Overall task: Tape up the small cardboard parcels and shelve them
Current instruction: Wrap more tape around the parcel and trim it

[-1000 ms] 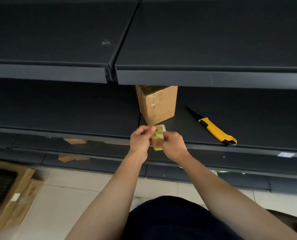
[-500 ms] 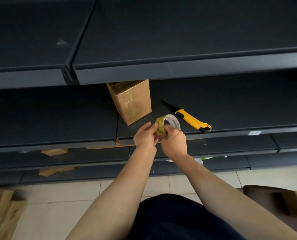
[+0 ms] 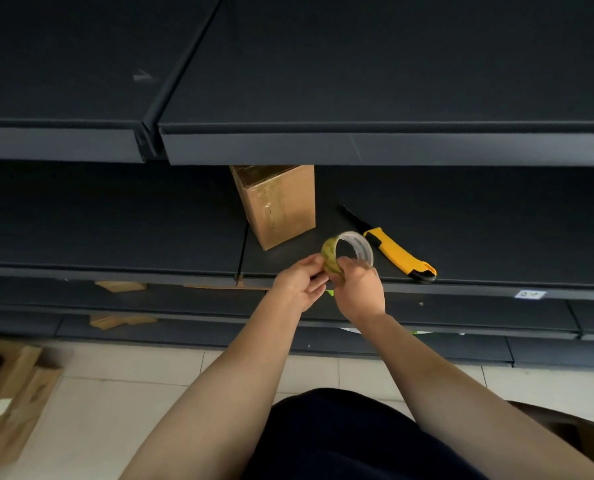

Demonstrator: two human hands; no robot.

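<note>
Head view: a small white label (image 3: 529, 294) is stuck to the front lip of the middle shelf (image 3: 496, 237), far to the right. It carries dark print, too small and blurred to read. No brand or writing can be made out on anything else.

1 small cardboard parcel (image 3: 281, 206) stands upright on the middle shelf, just right of the seam between 2 shelf boards. Its top is tucked under the front edge of the upper shelf (image 3: 357, 147). Glossy clear tape runs over its top and down its front face. It is closed, so its contents cannot be seen.

The tape roll (image 3: 364, 247) is held on edge over the front of the middle shelf, just in front of the parcel and apart from it. It has a yellowish outer side and a pale inner core. The left hand (image 3: 300, 284) pinches the roll's near rim between thumb and curled fingers. The right hand (image 3: 359, 289) grips the same rim from the right, thumb on top and fingers curled beneath. The 2 hands touch each other at the roll.

A yellow and black utility knife (image 3: 397, 254) lies flat on the middle shelf just right of the roll, its butt at the shelf's front lip.

Cardboard scraps (image 3: 120, 285) lie on the lower shelves at left. A flattened cardboard box (image 3: 8, 386) lies on the pale tiled floor (image 3: 150, 375) at the lower left.
</note>
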